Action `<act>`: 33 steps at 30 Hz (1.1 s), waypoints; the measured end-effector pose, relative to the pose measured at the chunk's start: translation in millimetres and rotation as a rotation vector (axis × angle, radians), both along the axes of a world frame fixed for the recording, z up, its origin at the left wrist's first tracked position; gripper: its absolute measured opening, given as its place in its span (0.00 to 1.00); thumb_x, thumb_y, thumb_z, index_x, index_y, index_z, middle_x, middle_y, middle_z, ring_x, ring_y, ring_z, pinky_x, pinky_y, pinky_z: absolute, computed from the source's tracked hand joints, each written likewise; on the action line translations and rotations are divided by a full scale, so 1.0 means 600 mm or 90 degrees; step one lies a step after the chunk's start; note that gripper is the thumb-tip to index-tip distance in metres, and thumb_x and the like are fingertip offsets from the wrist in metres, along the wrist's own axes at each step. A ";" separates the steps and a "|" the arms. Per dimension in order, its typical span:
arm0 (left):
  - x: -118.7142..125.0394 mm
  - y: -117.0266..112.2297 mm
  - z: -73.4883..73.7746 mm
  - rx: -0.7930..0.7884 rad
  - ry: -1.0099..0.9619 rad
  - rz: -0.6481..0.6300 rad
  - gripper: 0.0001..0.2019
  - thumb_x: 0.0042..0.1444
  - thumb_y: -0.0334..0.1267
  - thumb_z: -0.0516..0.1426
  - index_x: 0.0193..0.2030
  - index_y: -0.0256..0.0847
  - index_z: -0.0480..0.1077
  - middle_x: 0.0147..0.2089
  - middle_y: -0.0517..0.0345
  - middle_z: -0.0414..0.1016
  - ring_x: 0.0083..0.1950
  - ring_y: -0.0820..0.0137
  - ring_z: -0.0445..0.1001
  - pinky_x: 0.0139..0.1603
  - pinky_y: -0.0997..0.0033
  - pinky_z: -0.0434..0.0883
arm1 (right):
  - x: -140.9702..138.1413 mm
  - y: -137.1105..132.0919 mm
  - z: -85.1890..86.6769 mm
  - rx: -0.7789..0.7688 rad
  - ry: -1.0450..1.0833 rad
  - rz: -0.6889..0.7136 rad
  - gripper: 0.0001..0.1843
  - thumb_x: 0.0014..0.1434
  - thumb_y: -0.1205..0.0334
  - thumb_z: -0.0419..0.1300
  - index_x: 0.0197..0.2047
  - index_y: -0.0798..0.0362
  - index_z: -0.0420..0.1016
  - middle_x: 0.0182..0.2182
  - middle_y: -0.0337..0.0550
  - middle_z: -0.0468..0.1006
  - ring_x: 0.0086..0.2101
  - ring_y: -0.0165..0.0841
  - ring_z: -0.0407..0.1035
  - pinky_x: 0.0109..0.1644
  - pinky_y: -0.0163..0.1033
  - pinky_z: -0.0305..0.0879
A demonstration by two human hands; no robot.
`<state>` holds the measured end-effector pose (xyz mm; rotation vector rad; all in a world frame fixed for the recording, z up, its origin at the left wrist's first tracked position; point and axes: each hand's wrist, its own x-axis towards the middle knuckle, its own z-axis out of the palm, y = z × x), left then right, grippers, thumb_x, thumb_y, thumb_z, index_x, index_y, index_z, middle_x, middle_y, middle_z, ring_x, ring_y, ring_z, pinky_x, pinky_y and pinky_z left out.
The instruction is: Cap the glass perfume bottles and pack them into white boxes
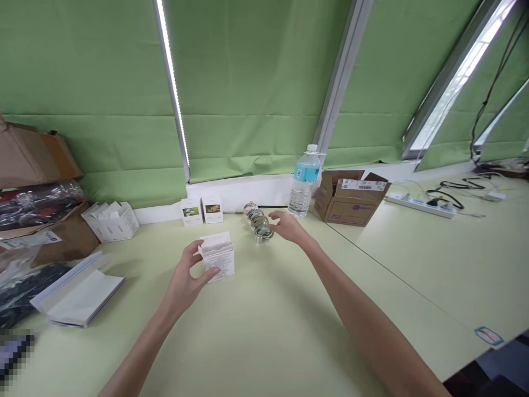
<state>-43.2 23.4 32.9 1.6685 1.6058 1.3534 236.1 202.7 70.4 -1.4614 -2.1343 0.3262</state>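
My left hand (pixel 184 280) is closed around a small open white box (pixel 221 263) standing on the table. Its thumb lies on the printed front and its fingers are at the left edge. The box's top flap is raised. My right hand (pixel 288 227) reaches to a row of small clear glass globes (pixel 259 222), index finger and thumb apart beside the nearest ones. Whether the fingertips touch the glass I cannot tell. Several globes stand in line, going back toward the wall, with coloured bits inside.
Two small white picture boxes (pixel 202 211) stand by the wall, left of the globes. A water bottle (pixel 304 184) and an open brown carton (pixel 349 199) stand behind my right hand. At left are a white carton (pixel 111 221), white papers (pixel 80 298) and stacked boxes (pixel 37 157). A power strip (pixel 421 205) lies right.
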 end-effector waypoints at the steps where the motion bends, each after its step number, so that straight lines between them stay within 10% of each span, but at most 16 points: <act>1: 0.000 0.002 -0.006 0.014 -0.013 0.005 0.37 0.51 0.47 0.60 0.65 0.52 0.48 0.58 0.51 0.65 0.53 0.61 0.72 0.46 0.63 0.71 | 0.004 0.010 -0.013 -0.008 0.003 0.008 0.23 0.52 0.58 0.62 0.51 0.55 0.72 0.47 0.50 0.76 0.39 0.37 0.72 0.41 0.37 0.64; 4: -0.004 0.009 -0.026 0.005 -0.052 -0.005 0.43 0.51 0.44 0.60 0.68 0.50 0.38 0.56 0.49 0.69 0.51 0.62 0.74 0.51 0.56 0.70 | 0.010 0.027 -0.043 -0.028 0.019 0.033 0.20 0.50 0.61 0.63 0.48 0.54 0.74 0.45 0.47 0.77 0.38 0.35 0.72 0.41 0.35 0.64; 9: -0.015 0.022 -0.050 -0.108 -0.028 -0.113 0.21 0.53 0.44 0.58 0.54 0.43 0.65 0.53 0.52 0.73 0.54 0.61 0.72 0.54 0.59 0.69 | 0.013 0.045 -0.071 -0.038 0.050 0.047 0.20 0.49 0.63 0.62 0.47 0.55 0.73 0.42 0.45 0.78 0.34 0.32 0.71 0.39 0.34 0.64; 17: -0.039 0.040 -0.062 -0.101 -0.034 -0.049 0.21 0.54 0.43 0.56 0.54 0.43 0.65 0.56 0.53 0.72 0.56 0.62 0.71 0.58 0.60 0.67 | 0.022 0.060 -0.092 -0.054 0.079 0.084 0.16 0.48 0.62 0.62 0.42 0.54 0.76 0.38 0.44 0.78 0.32 0.32 0.70 0.35 0.33 0.62; 33: -0.046 0.050 -0.068 -0.100 0.014 0.000 0.24 0.55 0.46 0.55 0.57 0.42 0.61 0.57 0.50 0.70 0.58 0.60 0.68 0.59 0.57 0.64 | 0.010 0.008 -0.008 -0.108 0.126 0.230 0.20 0.48 0.55 0.63 0.44 0.55 0.72 0.32 0.41 0.76 0.25 0.29 0.66 0.26 0.32 0.59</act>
